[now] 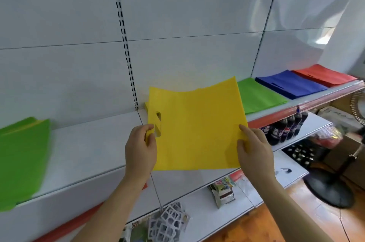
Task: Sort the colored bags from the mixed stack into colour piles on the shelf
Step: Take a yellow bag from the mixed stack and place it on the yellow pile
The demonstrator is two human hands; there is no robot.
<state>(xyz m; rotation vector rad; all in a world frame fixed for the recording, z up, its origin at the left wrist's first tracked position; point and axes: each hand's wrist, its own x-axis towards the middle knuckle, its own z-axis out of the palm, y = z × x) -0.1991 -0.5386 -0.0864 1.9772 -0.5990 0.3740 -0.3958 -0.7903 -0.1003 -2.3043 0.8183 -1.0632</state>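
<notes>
Holding a yellow bag (197,127) flat between both hands, the person keeps it spread above the white shelf (88,149), in front of the shelf's back panel. The left hand (140,148) pinches the bag's left edge beside its cut-out handle hole, thumb on top and fingers curled underneath. The right hand (254,150) grips the bag's lower right corner, thumb pressed on the upper face, the other fingers hidden behind the fabric. A sliver of more yellow fabric (146,106) shows on the shelf just behind the bag's upper left corner. To the right of the yellow bag, along the same shelf, lie a green pile (260,97), then a blue pile (290,85), then a red pile (325,76), each just beside the next. Far to the left of the yellow bag sits the mixed stack (21,155), green on top with a yellowish edge showing at its upper side. Below the yellow bag, a lower shelf carries dark bottles (284,129) and packets hang on a hook (167,222).
</notes>
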